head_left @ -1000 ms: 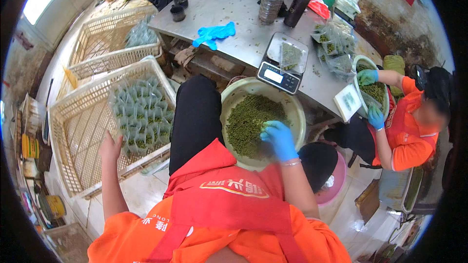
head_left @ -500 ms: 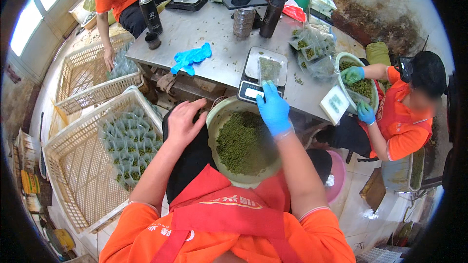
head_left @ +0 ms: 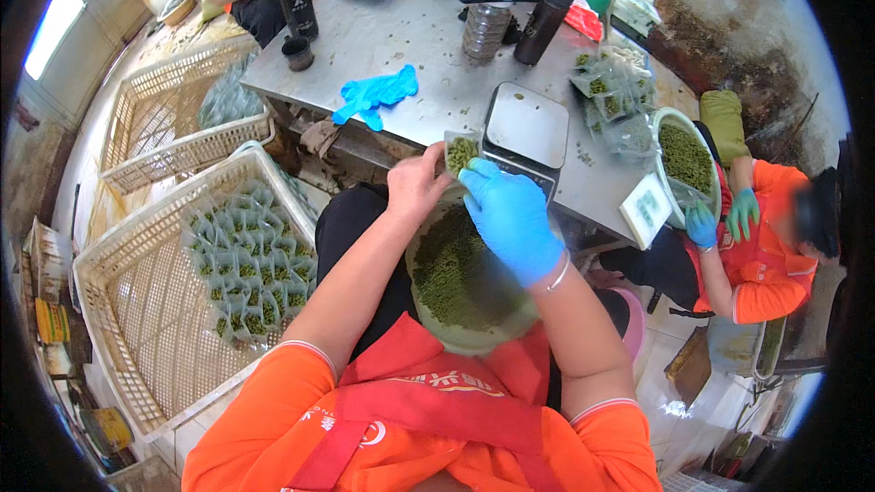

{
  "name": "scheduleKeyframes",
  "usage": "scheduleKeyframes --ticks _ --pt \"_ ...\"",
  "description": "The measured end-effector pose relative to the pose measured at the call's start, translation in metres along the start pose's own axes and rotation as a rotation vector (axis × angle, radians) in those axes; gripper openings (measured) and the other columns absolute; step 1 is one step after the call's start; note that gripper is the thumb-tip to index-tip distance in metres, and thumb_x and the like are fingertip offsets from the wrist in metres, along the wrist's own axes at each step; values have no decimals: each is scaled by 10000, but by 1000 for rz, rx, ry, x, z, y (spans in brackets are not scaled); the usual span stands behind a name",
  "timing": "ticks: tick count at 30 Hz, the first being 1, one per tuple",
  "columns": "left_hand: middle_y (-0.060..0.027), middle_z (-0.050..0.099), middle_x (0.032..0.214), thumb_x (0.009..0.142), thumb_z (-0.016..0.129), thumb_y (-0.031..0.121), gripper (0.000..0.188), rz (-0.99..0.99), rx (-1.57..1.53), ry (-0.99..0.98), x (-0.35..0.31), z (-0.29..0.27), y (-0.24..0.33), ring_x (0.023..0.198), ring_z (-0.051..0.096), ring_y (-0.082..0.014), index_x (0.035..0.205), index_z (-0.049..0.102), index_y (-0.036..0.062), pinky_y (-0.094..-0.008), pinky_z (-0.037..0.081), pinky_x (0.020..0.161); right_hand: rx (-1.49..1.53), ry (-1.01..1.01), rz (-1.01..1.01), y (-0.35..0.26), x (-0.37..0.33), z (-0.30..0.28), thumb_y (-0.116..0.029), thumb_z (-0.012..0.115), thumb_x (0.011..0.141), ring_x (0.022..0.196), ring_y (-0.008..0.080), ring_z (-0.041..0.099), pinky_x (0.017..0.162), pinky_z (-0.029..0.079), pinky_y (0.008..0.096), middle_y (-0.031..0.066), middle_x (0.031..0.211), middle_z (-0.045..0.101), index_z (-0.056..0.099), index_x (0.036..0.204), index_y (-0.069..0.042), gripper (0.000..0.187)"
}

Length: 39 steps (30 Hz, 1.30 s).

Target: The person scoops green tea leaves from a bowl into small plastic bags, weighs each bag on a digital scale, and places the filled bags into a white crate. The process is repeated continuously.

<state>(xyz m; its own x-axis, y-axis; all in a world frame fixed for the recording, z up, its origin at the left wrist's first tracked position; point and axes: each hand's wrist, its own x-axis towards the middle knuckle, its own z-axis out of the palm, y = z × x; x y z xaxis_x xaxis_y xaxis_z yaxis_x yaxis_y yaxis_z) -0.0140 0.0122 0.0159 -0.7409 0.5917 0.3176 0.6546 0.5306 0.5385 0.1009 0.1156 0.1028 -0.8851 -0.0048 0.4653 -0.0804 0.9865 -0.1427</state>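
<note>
Clear pouch: moved off digital scale to upper centre; best kept upright.
Left hand: pinched on left edge.
Right hand: curled, gripping lower right.

Orange sleeves — white-edged; red apron; blue glove.

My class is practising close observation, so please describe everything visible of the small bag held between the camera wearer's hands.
The small clear bag looks like thin plastic, with little green clumps showing through it. In the picture its long sides run roughly up and down. The bare left hand touches its left side; the blue-gloved right hand is at its lower right. It appears just left of the weighing scale. Whether its mouth is sealed is too small to tell.
</note>
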Motion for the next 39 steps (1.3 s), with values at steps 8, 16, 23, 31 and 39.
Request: scheduleKeyframes --ticks 8,16,23,31,39 --pt "-102 633 925 671 677 156 556 103 -39 76 -11 6 4 793 613 -318 1183 467 118 -407 483 640 -40 -305 219 17 -7 60 -70 568 727 757 307 611 640 496 410 113 919 608 603 909 -83 185" --pt "-153 626 914 678 642 147 630 163 76 58 -11 13 -6 702 605 -339 1260 405 104 -428 472 607 67 -380 319 8 4 70 -129 432 862 663 361 601 553 480 468 171 1035 560 524 1036 -68 206" --pt "-151 632 893 670 639 149 616 199 39 103 -8 8 0 675 595 -345 1252 438 117 -420 465 594 128 -292 217 6 -2 35 -128 476 821 688 327 617 589 489 458 144 1026 566 554 1004 -138 199" --pt "-149 636 963 739 668 261 525 -138 -139 21 -9 3 4 807 623 -316 1224 500 151 -375 491 693 1147 -252 488 43 2 -10 -71 598 806 638 109 598 627 505 266 84 892 648 592 1153 -65 347" --pt "-160 594 1138 760 664 313 551 -310 -449 13 6 12 -5 1067 570 -278 1219 499 55 -338 432 888 138 293 749 288 -19 67 -30 517 770 780 161 610 679 502 284 218 1322 414 471 1226 48 465"
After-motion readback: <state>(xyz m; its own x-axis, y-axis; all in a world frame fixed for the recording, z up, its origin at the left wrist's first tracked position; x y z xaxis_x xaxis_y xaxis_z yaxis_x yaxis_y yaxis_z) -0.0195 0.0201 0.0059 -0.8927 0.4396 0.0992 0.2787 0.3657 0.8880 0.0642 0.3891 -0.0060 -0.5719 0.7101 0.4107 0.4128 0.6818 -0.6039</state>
